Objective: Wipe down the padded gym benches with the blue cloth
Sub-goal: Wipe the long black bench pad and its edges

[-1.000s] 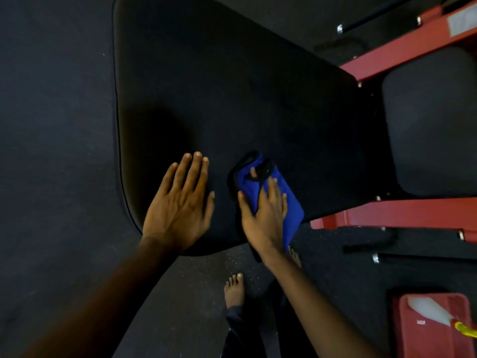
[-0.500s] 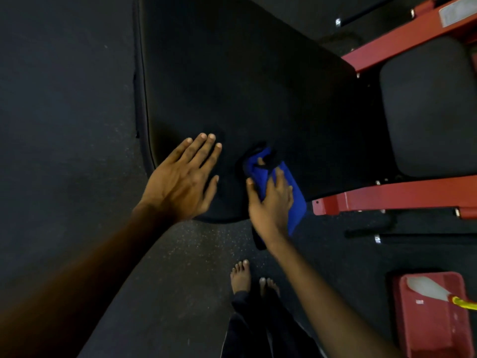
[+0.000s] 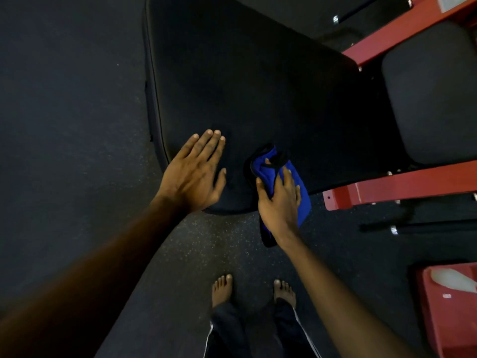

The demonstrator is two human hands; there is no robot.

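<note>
The left hand lay flat on the black padded surface, fingers straight and close together, near its front edge. Just to its right, apart from it, the right hand gripped the blue cloth, thumb and fingers curled over the bunched fabric. The cloth sat under that hand on the surface's front edge, sticking out past the fingertips and to the hand's right, with one end hanging down below the wrist. Further right of the right hand ran a red frame and a second black pad.
</note>
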